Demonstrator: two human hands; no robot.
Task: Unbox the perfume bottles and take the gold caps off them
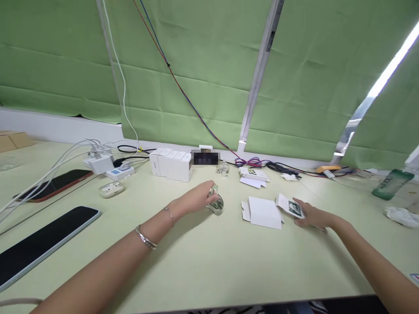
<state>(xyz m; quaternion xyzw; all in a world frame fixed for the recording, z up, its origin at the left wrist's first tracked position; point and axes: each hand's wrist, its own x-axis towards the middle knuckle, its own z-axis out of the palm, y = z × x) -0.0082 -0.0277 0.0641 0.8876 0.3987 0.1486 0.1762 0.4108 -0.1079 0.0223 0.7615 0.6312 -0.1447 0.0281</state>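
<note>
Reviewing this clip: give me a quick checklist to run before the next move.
1. Left hand holding the glass bottle: ok.
2. Right hand holding the picture-printed white packaging: ok.
3. White carton closed: not ok, a flap sticks out at its left.
4. Row of white boxes apart from both hands: ok.
5. Glass bottle's contents: cannot tell.

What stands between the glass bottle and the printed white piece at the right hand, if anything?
A white carton does: it lies on the table between the glass bottle, held in the left hand, and the printed white piece at the right hand, nearer the latter.
</note>
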